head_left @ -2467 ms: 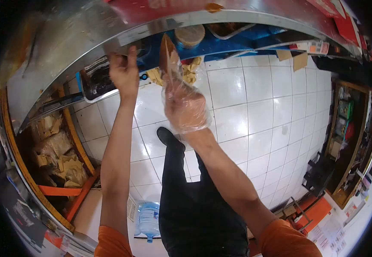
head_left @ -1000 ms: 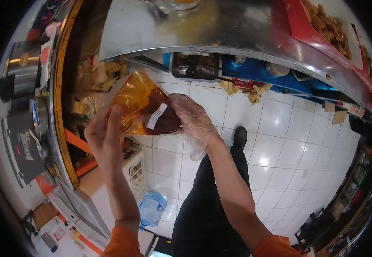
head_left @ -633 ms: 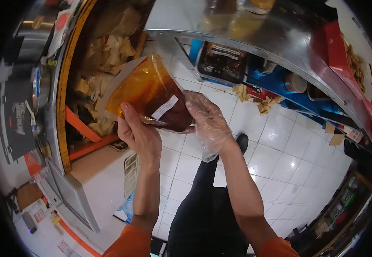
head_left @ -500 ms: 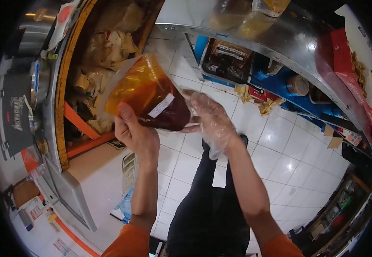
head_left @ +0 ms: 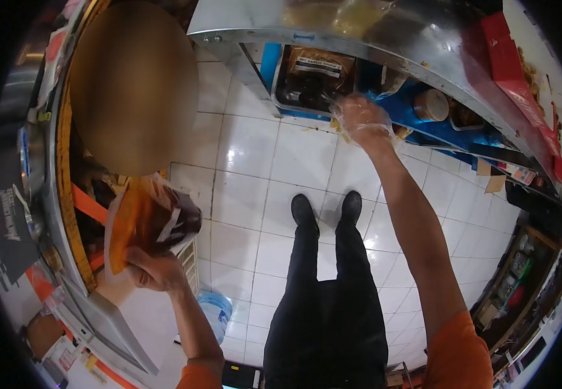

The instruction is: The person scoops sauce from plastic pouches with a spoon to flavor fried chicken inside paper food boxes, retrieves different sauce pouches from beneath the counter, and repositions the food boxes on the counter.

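Note:
My left hand (head_left: pixel 153 271) grips the lower edge of a clear plastic pouch of dark red-brown sauce (head_left: pixel 178 222), tilted, with an orange film of sauce along one side. The pouch is smeared by motion, and its white label cannot be read. My right hand (head_left: pixel 365 118), in a clear plastic glove, is stretched out to the right corner of a metal tray (head_left: pixel 281 97) on the low shelf. Its fingers are blurred against the tray's edge, so touching or gripping cannot be made out. In the tray lies another sauce pouch (head_left: pixel 323 72), labelled soy garlic sauce.
A steel counter (head_left: pixel 248 35) overhangs the blue shelf, where a lidded tub (head_left: pixel 431 105) stands. A red box (head_left: pixel 514 71) is at the right. On the left, a blurred patch hides part of the orange-edged rack (head_left: pixel 67 194). A water jug (head_left: pixel 215 311) sits on the tiled floor.
My right hand has let go of the pouch and moved up and right to the tray. My left hand has carried the pouch down and left. The view has shifted slightly.

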A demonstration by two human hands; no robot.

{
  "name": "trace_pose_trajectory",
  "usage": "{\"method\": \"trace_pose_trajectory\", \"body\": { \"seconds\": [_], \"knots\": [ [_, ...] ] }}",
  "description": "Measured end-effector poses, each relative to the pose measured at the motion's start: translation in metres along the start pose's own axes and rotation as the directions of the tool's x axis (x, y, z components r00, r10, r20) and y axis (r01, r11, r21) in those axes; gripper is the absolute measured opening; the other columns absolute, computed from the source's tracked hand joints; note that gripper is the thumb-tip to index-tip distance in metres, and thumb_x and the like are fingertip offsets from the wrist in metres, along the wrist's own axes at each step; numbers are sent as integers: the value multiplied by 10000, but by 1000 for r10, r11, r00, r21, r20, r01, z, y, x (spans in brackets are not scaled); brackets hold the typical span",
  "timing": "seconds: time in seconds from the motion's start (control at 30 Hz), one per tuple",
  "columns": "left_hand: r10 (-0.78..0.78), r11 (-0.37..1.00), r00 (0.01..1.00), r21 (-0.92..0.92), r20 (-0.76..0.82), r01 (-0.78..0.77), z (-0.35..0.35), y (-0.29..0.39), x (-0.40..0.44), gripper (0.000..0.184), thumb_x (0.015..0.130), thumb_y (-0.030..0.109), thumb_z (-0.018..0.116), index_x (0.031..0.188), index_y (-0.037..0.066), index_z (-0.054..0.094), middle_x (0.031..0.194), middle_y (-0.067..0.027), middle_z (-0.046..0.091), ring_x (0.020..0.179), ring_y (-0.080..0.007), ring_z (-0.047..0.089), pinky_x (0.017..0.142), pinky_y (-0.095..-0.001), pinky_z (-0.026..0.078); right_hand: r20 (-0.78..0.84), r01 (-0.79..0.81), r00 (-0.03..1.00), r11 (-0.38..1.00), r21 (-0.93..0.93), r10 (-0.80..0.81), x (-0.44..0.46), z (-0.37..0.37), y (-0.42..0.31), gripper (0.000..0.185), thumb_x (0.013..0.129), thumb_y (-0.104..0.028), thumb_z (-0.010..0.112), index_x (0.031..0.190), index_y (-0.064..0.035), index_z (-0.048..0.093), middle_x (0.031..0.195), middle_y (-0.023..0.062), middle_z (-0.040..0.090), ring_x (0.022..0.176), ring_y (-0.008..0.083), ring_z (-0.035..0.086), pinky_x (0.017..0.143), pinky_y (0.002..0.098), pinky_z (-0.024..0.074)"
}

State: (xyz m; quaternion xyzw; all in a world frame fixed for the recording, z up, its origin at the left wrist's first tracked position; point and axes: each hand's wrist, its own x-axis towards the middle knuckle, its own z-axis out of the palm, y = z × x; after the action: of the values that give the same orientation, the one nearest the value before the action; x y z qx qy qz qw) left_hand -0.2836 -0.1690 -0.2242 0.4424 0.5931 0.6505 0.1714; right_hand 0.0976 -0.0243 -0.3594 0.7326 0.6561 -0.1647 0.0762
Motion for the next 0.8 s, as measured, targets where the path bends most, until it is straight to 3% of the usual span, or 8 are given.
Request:
{"method": "trace_pose_trajectory", "body": {
  "seconds": [0.3,0.4,0.47,0.57,0.6,0.7,0.77,0.8],
  "knots": [
    [-48,993,997,-108,-62,41,-20,17,-7,440,1036,322,488,1275,-44,532,1286,-185,576,1105,-313,595,957,-427,508,114,82,983,898,433,-145,-13,-19,9,202,963,-230,557,970,-62,669,1071,115,679,991,293,653,898,401,508],
    [0,994,997,-109,-74,-9,-17,31,-6,393,1042,291,483,1123,-85,563,1152,-178,605,978,-265,601,883,-409,519,224,-285,951,-325,902,-212,-28,45,44,180,914,-155,620,1072,-78,661,993,85,698,965,297,664,915,419,510],
    [26,998,992,-48,-123,-32,-19,43,-4,388,1045,271,480,1047,-104,579,1079,-175,620,908,-239,604,837,-396,525,283,-269,935,89,959,-216,-93,4,50,205,939,-251,630,1058,-84,617,944,31,624,859,201,635,760,379,535],
    [33,999,991,18,-129,-31,-39,64,-4,376,1049,248,457,1056,-106,585,1071,-193,622,909,-254,616,815,-385,531,395,-395,903,37,918,-168,-193,-30,60,243,981,-277,587,1123,-80,586,956,41,635,791,198,638,689,366,533],
    [52,998,996,45,-71,-49,-43,77,-4,373,1051,240,446,1063,-106,586,1071,-202,621,915,-262,622,810,-382,533,356,-312,930,309,899,-97,-221,-60,58,230,968,-222,608,968,8,614,812,103,665,681,179,669,555,288,518],
    [227,952,952,160,203,-261,-59,120,-10,369,1058,215,411,1084,-107,589,1071,-228,619,934,-286,638,795,-370,539,312,-307,947,77,949,-73,-314,-127,69,264,974,-154,589,1163,29,562,883,112,679,707,155,648,636,278,530],
    [246,587,962,772,118,-245,-88,115,-23,357,1059,226,436,983,-92,580,900,-185,624,770,-227,604,684,-339,501,333,-325,941,-115,939,65,-372,-174,77,369,963,-144,617,1252,50,492,918,121,681,728,154,648,676,293,549],
    [315,716,902,551,295,-430,-72,181,-9,273,999,238,538,899,14,657,723,-158,629,651,-278,602,563,-397,458,287,-253,951,-248,935,113,-399,-182,85,346,956,-143,631,1223,49,523,921,132,688,727,161,655,681,298,558]
  ]
}}
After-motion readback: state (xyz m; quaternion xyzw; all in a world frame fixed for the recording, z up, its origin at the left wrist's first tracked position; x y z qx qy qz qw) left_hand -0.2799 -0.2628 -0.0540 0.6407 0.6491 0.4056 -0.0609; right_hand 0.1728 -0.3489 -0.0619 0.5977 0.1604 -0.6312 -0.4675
